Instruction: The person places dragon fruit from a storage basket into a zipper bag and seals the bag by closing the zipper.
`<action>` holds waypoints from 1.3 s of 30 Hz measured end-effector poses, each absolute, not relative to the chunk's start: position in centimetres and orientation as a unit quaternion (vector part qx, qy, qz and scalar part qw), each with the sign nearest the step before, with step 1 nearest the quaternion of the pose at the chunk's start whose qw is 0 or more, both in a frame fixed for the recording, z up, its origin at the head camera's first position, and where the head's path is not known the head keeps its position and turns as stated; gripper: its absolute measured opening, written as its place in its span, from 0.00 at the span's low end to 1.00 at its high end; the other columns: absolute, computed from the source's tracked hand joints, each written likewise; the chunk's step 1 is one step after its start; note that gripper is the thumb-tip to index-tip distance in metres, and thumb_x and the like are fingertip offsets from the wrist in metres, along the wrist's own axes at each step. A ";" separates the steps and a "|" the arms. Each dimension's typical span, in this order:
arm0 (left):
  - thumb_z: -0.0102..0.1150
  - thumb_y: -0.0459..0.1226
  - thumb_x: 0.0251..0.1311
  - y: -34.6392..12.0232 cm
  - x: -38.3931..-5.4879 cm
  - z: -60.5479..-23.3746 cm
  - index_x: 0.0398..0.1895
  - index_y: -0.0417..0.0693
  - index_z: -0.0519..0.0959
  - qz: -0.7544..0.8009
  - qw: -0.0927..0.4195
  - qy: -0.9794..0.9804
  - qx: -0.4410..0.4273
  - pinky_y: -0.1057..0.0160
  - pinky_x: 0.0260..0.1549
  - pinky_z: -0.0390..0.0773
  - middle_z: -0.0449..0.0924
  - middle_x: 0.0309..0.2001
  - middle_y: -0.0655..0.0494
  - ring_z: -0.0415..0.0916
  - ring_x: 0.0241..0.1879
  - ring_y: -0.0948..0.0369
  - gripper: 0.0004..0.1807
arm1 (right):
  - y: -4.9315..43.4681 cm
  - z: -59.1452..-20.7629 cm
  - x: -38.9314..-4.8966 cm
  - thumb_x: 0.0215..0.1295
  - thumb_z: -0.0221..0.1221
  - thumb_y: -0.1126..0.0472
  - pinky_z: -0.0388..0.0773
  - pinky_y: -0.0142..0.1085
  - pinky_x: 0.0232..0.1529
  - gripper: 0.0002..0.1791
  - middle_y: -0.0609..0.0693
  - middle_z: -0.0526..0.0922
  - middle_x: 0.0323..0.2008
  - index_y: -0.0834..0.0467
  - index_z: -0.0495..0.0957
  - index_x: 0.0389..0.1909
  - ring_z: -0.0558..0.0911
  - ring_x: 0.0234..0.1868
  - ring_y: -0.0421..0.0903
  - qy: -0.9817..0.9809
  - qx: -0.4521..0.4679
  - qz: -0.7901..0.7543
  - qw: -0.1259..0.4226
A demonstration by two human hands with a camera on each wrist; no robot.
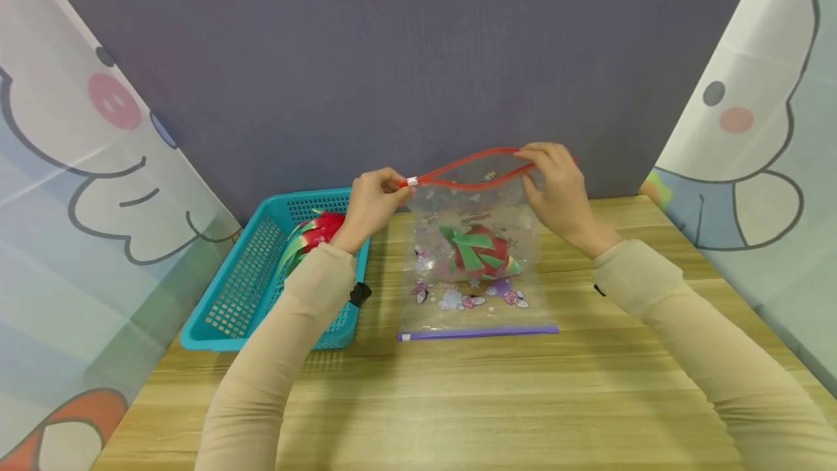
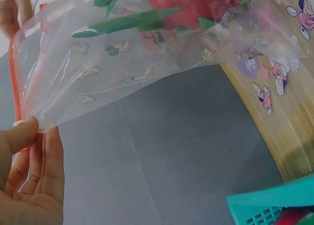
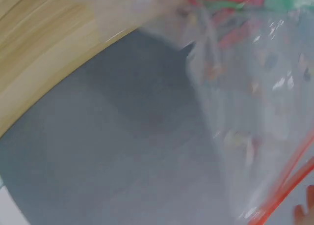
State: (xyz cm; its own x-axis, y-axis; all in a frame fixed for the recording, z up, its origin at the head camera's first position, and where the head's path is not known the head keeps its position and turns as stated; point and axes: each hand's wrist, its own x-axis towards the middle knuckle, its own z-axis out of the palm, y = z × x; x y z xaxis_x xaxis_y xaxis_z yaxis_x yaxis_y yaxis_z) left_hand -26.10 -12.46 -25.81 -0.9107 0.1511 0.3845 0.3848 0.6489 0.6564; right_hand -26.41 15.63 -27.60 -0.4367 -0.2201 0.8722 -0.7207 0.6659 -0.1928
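Note:
A clear printed slider bag (image 1: 434, 209) with a red zip hangs between my hands, its mouth parted toward the right. My left hand (image 1: 374, 202) pinches the zip's left end beside the white slider (image 1: 412, 181). At the right part of the red rim, my right hand (image 1: 559, 191) grips the bag between thumb and fingers. A red dragon fruit with green leaf-like scales (image 1: 480, 249) shows through the plastic, low in the bag. The left wrist view shows the thumb and fingertips (image 2: 55, 141) at the bag's corner. Only fingertips of the right hand appear in its blurred wrist view.
Beneath the held bag, a second clear printed bag with a purple zip (image 1: 477, 331) lies flat on the wooden table (image 1: 497, 398). To the left stands a teal basket (image 1: 275, 202) holding another red and green fruit (image 1: 323, 227). A dark panel (image 1: 418, 57) rises behind.

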 end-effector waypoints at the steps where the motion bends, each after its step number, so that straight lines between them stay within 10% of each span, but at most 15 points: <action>1: 0.61 0.41 0.56 -12.4 -26.1 -25.9 0.33 0.44 0.80 -0.393 0.150 -0.895 -0.151 0.64 0.23 0.74 0.83 0.28 0.49 0.79 0.28 0.58 0.09 | 15.0 -27.7 -26.4 0.52 0.59 0.77 0.72 0.48 0.49 0.14 0.65 0.77 0.44 0.70 0.76 0.43 0.74 0.48 0.59 -0.785 0.316 0.285 0.451; 17: 0.60 0.36 0.56 -11.3 -24.9 -26.2 0.31 0.42 0.82 -0.372 0.175 -0.889 -0.201 0.64 0.28 0.79 0.84 0.30 0.49 0.80 0.28 0.58 0.06 | 6.8 -26.1 -26.3 0.56 0.61 0.65 0.78 0.34 0.42 0.10 0.55 0.81 0.38 0.66 0.81 0.38 0.79 0.42 0.49 -0.742 0.513 0.205 0.379; 39: 0.62 0.36 0.55 -12.9 -24.2 -27.3 0.31 0.43 0.84 -0.422 0.156 -0.866 -0.219 0.65 0.27 0.79 0.85 0.32 0.49 0.82 0.29 0.58 0.06 | 5.5 -27.3 -26.7 0.51 0.64 0.67 0.76 0.29 0.26 0.06 0.53 0.82 0.28 0.64 0.83 0.31 0.80 0.27 0.44 -0.716 0.537 0.273 0.352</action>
State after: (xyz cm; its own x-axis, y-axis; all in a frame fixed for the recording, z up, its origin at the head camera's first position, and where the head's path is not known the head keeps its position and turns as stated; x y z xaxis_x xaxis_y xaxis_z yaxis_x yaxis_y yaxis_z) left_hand -24.19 -12.87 -27.32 -0.8556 0.2474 0.4546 0.5106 0.5477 0.6628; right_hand -26.66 5.49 -27.35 -0.1750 -0.5772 0.7976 -0.9618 0.2733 -0.0133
